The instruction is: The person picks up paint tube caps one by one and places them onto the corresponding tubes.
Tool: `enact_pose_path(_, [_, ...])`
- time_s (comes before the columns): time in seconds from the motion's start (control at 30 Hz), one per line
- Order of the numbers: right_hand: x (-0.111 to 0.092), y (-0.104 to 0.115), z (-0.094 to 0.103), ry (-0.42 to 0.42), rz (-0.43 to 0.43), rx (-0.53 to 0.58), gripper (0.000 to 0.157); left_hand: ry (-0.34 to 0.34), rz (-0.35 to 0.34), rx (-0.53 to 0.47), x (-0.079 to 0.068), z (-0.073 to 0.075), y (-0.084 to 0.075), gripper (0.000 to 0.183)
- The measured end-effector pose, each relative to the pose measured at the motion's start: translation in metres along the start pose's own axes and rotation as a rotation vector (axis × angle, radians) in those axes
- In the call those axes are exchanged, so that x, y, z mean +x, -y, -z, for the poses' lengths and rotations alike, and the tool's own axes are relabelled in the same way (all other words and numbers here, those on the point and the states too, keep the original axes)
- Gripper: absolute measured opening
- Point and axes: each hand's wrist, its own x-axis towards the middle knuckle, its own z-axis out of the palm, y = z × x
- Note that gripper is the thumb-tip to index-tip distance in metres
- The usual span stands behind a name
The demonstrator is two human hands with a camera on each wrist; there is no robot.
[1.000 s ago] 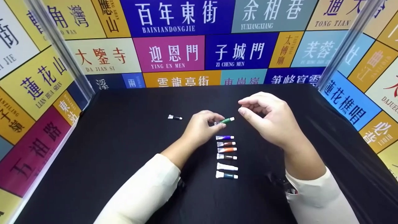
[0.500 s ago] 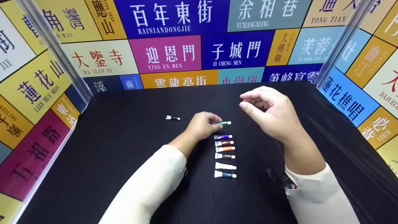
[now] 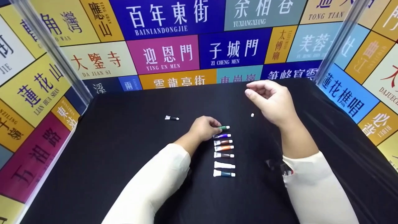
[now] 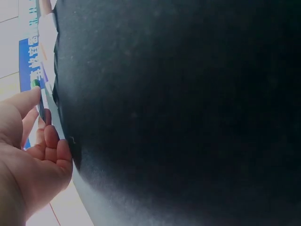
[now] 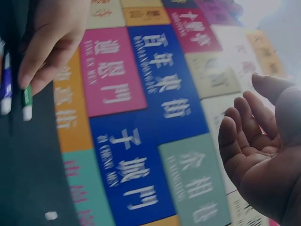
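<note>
My left hand (image 3: pixel 203 128) pinches a green paint tube (image 3: pixel 223 128) by its back end, at the far end of a row of tubes on the black cloth. In the right wrist view, a white tip shows on the green tube (image 5: pixel 27 102). Closest to it lies a purple tube (image 3: pixel 222 136), followed by a brown tube (image 3: pixel 223 142), an orange tube (image 3: pixel 223 148), a dark brown tube (image 3: pixel 223 155), a white tube (image 3: pixel 224 165) and a dark teal tube (image 3: pixel 224 173). My right hand (image 3: pixel 273 101) hovers at the right, fingers loosely bent, holding nothing.
A black paint tube (image 3: pixel 172 118) lies apart, left of my left hand. One small white cap-like piece (image 3: pixel 252 115) sits on the black cloth (image 3: pixel 130 149) below my right hand. Sign-printed panels (image 3: pixel 163 54) wall in the back and sides.
My left hand has brought the green tube down toward the purple one, nearly level with the row. My right hand has moved back and away, and the small white piece now shows.
</note>
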Motion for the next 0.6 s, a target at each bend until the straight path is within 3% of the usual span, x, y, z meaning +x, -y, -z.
enact_pose_path(0.23, [0.013, -0.042, -0.003, -0.016, -0.151, 0.056, 0.035, 0.032, 0.049, 0.021, 0.002, -0.005, -0.002, 0.014])
enact_pose_path(0.6, [0.034, -0.090, -0.008, 0.052, -0.403, 0.107, 0.050, 0.073, 0.132, -0.033, 0.003, -0.001, -0.004, 0.018])
